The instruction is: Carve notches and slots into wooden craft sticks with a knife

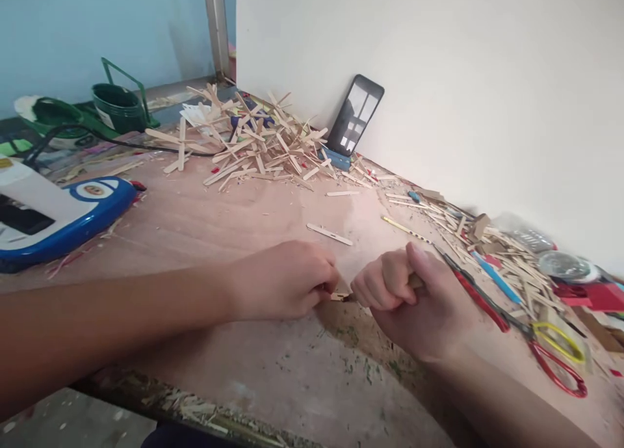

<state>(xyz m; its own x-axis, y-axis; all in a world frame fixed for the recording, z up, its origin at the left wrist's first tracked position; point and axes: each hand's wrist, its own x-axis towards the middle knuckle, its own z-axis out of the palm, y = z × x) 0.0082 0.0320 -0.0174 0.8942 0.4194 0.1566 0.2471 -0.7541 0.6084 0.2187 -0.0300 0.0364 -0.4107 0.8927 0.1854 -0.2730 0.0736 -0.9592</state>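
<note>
My left hand [292, 282] is closed, fingers curled down on a wooden craft stick [337, 297] whose short end shows past the fingertips. Facing it, my right hand [409, 292] is balled in a fist, the thumb raised. A small dark tip juts from that fist and meets the stick's end; what the fist grips is mostly hidden. Just beyond my hands lies another craft stick [329, 234] with a narrow slot in it. A plain stick [342, 193] rests farther back.
Crossed craft sticks are heaped [273, 142] at the back, beside a propped phone [355, 115]. Scissors [524, 328], a pencil [407, 228], a blue pen-like tool [496, 277] and loose sticks lie right. At left are a blue-white device [92, 204] and green watering can [117, 106].
</note>
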